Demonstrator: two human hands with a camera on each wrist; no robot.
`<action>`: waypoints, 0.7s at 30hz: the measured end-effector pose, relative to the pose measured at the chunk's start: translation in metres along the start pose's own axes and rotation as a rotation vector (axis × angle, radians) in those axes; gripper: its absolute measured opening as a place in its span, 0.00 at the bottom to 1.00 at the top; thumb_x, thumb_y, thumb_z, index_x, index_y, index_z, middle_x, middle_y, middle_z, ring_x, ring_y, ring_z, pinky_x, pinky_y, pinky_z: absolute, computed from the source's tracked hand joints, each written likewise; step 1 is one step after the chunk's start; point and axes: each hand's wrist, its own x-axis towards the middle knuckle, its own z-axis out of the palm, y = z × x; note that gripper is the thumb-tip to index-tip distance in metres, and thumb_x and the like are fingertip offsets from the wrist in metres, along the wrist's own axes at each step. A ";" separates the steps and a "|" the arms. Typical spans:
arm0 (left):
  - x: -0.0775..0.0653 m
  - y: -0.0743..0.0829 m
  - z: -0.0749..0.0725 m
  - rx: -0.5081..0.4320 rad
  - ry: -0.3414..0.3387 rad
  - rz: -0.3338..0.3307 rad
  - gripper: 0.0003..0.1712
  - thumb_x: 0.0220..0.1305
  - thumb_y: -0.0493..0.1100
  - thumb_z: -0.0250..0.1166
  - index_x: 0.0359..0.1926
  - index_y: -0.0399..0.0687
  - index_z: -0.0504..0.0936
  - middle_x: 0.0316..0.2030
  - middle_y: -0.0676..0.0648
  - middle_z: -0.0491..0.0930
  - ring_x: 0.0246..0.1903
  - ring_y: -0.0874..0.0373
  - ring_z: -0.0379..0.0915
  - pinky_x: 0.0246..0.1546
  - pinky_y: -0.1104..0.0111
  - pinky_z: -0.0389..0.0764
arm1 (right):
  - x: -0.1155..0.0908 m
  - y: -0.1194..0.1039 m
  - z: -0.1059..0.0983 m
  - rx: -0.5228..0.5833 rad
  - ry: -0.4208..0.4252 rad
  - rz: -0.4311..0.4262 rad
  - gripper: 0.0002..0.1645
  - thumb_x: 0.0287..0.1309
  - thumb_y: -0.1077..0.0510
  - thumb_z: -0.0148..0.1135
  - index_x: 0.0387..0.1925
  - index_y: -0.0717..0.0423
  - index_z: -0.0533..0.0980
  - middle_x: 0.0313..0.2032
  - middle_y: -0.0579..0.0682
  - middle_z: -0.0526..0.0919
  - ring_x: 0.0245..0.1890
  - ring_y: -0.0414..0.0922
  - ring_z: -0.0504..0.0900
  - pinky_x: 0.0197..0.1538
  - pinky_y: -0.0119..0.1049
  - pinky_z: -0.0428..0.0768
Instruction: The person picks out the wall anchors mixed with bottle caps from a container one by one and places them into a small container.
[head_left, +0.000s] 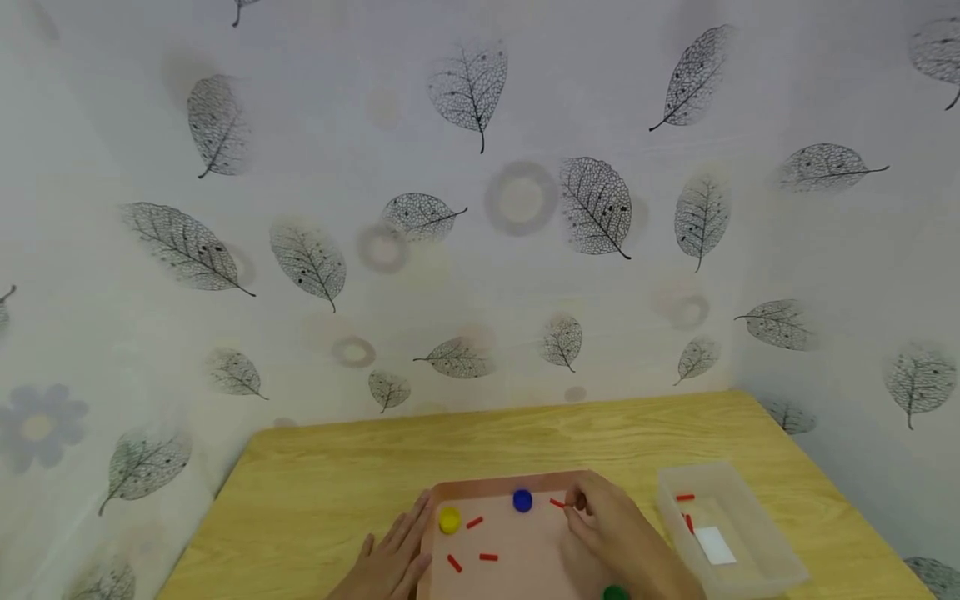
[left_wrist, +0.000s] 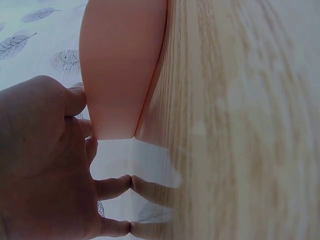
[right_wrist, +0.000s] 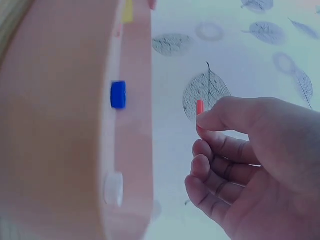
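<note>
My right hand (head_left: pixel 615 525) pinches a small red stick (right_wrist: pixel 200 107) between thumb and forefinger, above the right part of a pink tray (head_left: pixel 487 487). The other fingers of that hand are curled. Against the tray's left side rests my left hand (head_left: pixel 390 554), fingers extended, with some fingertips touching the wooden table in the left wrist view. Inside the tray sit a yellow cap (head_left: pixel 450 520), a blue cap (head_left: pixel 522 500) and a green cap (head_left: pixel 616 592). A white cap (right_wrist: pixel 114 189) shows in the right wrist view. Several red sticks (head_left: pixel 489 557) lie on the tray's left half.
To the tray's right stands a translucent plastic box (head_left: pixel 772 537) holding a few red sticks (head_left: pixel 686 497) and a white piece like paper (head_left: pixel 715 546). Tray and box are on a wood-grain table (head_left: pixel 337 467), with a leaf-patterned wall (head_left: pixel 480 275) behind it.
</note>
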 end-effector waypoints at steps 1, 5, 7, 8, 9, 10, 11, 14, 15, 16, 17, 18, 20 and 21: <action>0.000 0.000 0.000 -0.001 -0.003 -0.003 0.35 0.73 0.65 0.33 0.75 0.65 0.36 0.74 0.59 0.34 0.69 0.39 0.45 0.49 0.24 0.44 | 0.000 0.002 -0.002 0.005 0.008 0.003 0.09 0.58 0.65 0.59 0.30 0.47 0.70 0.27 0.37 0.70 0.26 0.33 0.69 0.28 0.27 0.71; 0.001 0.002 -0.002 0.013 -0.012 -0.016 0.36 0.72 0.66 0.31 0.75 0.64 0.36 0.74 0.57 0.35 0.68 0.37 0.46 0.49 0.24 0.45 | -0.001 0.009 -0.013 -0.003 0.053 0.000 0.09 0.57 0.64 0.61 0.29 0.48 0.71 0.26 0.37 0.71 0.26 0.33 0.69 0.28 0.27 0.73; 0.001 0.002 -0.003 0.015 -0.019 -0.024 0.36 0.72 0.66 0.31 0.75 0.64 0.36 0.74 0.57 0.35 0.68 0.37 0.47 0.49 0.24 0.45 | -0.002 0.012 -0.019 -0.007 0.058 0.013 0.08 0.58 0.62 0.62 0.29 0.47 0.72 0.27 0.37 0.71 0.27 0.32 0.71 0.29 0.28 0.74; 0.001 0.003 -0.004 0.013 -0.022 -0.026 0.36 0.72 0.66 0.31 0.75 0.64 0.36 0.74 0.57 0.35 0.68 0.37 0.47 0.49 0.24 0.45 | -0.002 0.014 -0.022 -0.012 0.056 0.021 0.07 0.58 0.60 0.63 0.30 0.48 0.72 0.28 0.36 0.72 0.28 0.32 0.71 0.30 0.28 0.74; 0.001 0.003 -0.004 0.011 -0.024 -0.030 0.36 0.72 0.66 0.30 0.75 0.65 0.36 0.74 0.56 0.35 0.68 0.36 0.47 0.49 0.24 0.45 | -0.002 0.016 -0.025 -0.015 0.056 0.027 0.07 0.58 0.60 0.64 0.30 0.48 0.73 0.28 0.36 0.72 0.28 0.32 0.71 0.31 0.29 0.75; 0.002 0.003 -0.004 0.008 -0.026 -0.033 0.36 0.72 0.67 0.30 0.75 0.65 0.36 0.74 0.57 0.35 0.68 0.37 0.47 0.49 0.24 0.45 | -0.002 0.017 -0.028 -0.024 0.060 0.029 0.07 0.57 0.59 0.65 0.30 0.47 0.73 0.29 0.36 0.72 0.29 0.32 0.72 0.32 0.29 0.75; 0.002 0.003 -0.003 0.009 -0.028 -0.036 0.36 0.71 0.67 0.30 0.75 0.65 0.36 0.74 0.57 0.35 0.68 0.37 0.46 0.49 0.24 0.45 | -0.003 0.019 -0.031 -0.027 0.067 0.036 0.07 0.57 0.59 0.65 0.31 0.48 0.73 0.29 0.36 0.72 0.29 0.32 0.72 0.33 0.30 0.75; 0.002 0.002 -0.002 0.007 -0.034 -0.050 0.37 0.71 0.68 0.30 0.75 0.66 0.36 0.74 0.58 0.35 0.69 0.38 0.46 0.50 0.24 0.44 | -0.004 0.024 -0.039 -0.049 0.107 0.033 0.09 0.55 0.63 0.65 0.30 0.47 0.74 0.28 0.36 0.72 0.29 0.33 0.72 0.33 0.32 0.76; 0.002 0.002 -0.001 0.009 -0.035 -0.054 0.37 0.70 0.68 0.30 0.75 0.66 0.36 0.74 0.58 0.35 0.69 0.38 0.46 0.50 0.24 0.44 | -0.005 0.026 -0.042 -0.057 0.121 0.032 0.09 0.55 0.64 0.65 0.29 0.48 0.74 0.28 0.36 0.73 0.29 0.34 0.71 0.33 0.32 0.76; 0.002 0.002 0.000 0.015 -0.033 -0.055 0.37 0.70 0.68 0.30 0.75 0.66 0.36 0.74 0.58 0.35 0.69 0.38 0.46 0.50 0.24 0.44 | -0.006 0.028 -0.045 -0.067 0.136 0.038 0.09 0.55 0.65 0.64 0.29 0.47 0.74 0.28 0.36 0.73 0.29 0.34 0.71 0.33 0.32 0.76; 0.001 0.002 0.001 0.019 -0.030 -0.052 0.37 0.71 0.68 0.30 0.75 0.66 0.36 0.74 0.58 0.35 0.69 0.38 0.46 0.50 0.24 0.44 | -0.007 0.030 -0.048 -0.077 0.150 0.045 0.09 0.55 0.65 0.64 0.29 0.47 0.74 0.28 0.36 0.73 0.28 0.34 0.71 0.33 0.32 0.75; 0.001 0.002 0.001 0.023 -0.027 -0.049 0.37 0.71 0.68 0.30 0.75 0.65 0.37 0.74 0.57 0.36 0.68 0.38 0.47 0.50 0.24 0.44 | -0.007 0.033 -0.051 -0.086 0.157 0.054 0.09 0.55 0.64 0.64 0.28 0.47 0.74 0.28 0.36 0.73 0.28 0.34 0.71 0.33 0.31 0.75; 0.001 0.002 0.002 0.029 -0.021 -0.041 0.36 0.71 0.67 0.30 0.75 0.64 0.37 0.74 0.57 0.35 0.68 0.38 0.47 0.50 0.24 0.44 | -0.010 0.038 -0.058 -0.089 0.170 0.075 0.08 0.56 0.64 0.63 0.29 0.48 0.75 0.27 0.37 0.74 0.28 0.35 0.71 0.31 0.31 0.74; 0.002 0.002 0.003 0.032 -0.019 -0.039 0.36 0.71 0.67 0.30 0.75 0.64 0.37 0.74 0.57 0.35 0.68 0.38 0.47 0.50 0.24 0.44 | -0.011 0.040 -0.061 -0.086 0.175 0.083 0.07 0.56 0.63 0.63 0.30 0.49 0.75 0.27 0.37 0.74 0.28 0.35 0.71 0.31 0.31 0.74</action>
